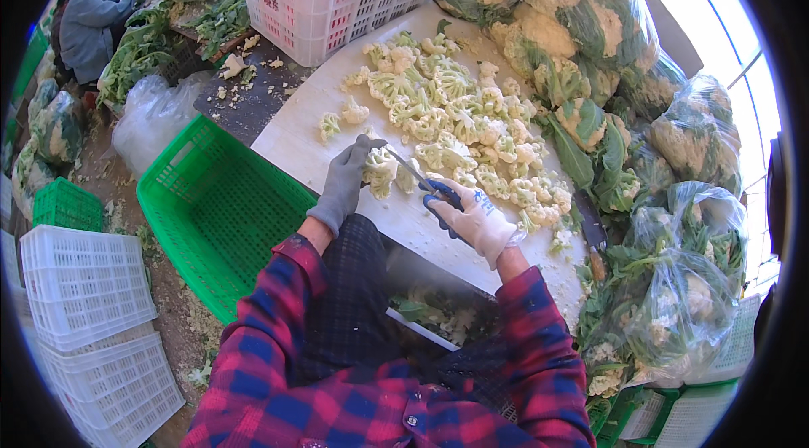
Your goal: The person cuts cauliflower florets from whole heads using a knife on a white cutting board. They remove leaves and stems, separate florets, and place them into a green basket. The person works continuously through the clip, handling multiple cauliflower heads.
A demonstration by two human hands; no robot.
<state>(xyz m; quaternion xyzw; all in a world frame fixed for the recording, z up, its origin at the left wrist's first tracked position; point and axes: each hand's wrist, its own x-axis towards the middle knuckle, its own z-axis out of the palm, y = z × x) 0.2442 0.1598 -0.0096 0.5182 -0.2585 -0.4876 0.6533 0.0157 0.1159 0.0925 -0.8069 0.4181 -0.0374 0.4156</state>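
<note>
My left hand, in a grey glove, holds a cauliflower piece over the near edge of a white board. In a white and blue glove, my right hand grips a small knife, whose blade reaches to the cauliflower by my left fingers. Another floret is beside the blade. A large spread of cut cauliflower florets covers the middle of the board, and two loose florets lie to its left. How the fingers wrap the knife handle is partly hidden.
An open green crate stands left of my knees. A white crate with red items is at the board's far end. Bagged cauliflowers are piled on the right. White crates stand at lower left. A person is at upper left.
</note>
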